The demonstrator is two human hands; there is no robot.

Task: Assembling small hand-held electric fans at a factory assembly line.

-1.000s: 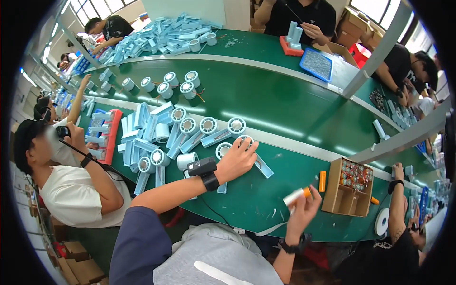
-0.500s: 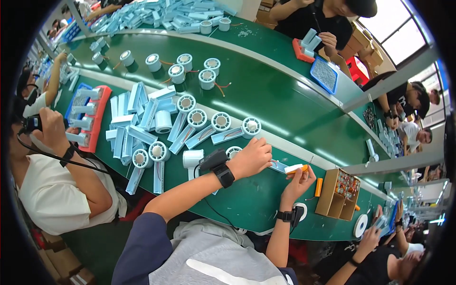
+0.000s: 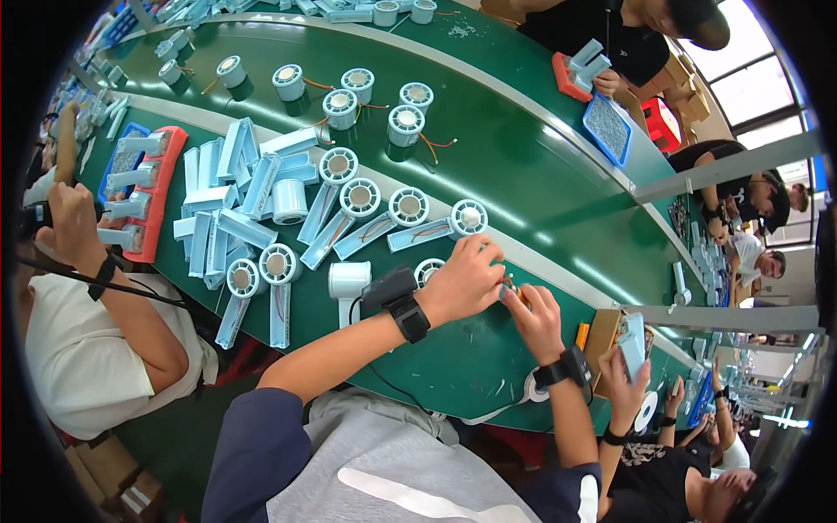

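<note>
My left hand (image 3: 462, 283) is curled over a light blue fan housing, whose round head (image 3: 428, 271) shows just beside the wrist strap. The housing's handle is mostly hidden beneath the fingers. Close against it, my right hand (image 3: 538, 327) pinches an orange battery (image 3: 523, 302), of which only a sliver is visible. Thin wires (image 3: 507, 282) show between the two sets of fingertips. Left of my hands lie several fan housings with round heads, such as one fan housing (image 3: 469, 219) with wires along its handle. Another fan (image 3: 350, 281) lies face down near my left forearm.
A pile of light blue handle shells (image 3: 214, 228) and a red rack (image 3: 161, 196) are to the left. Several motor heads (image 3: 339, 109) stand on the green belt. At right, a cardboard box (image 3: 602, 338) is partly behind a co-worker's hand (image 3: 626, 383) holding a light blue part.
My right hand has brought the orange battery leftward and up to my left hand, so it is now nearly hidden. A co-worker's hand with a light blue part has come in front of the box.
</note>
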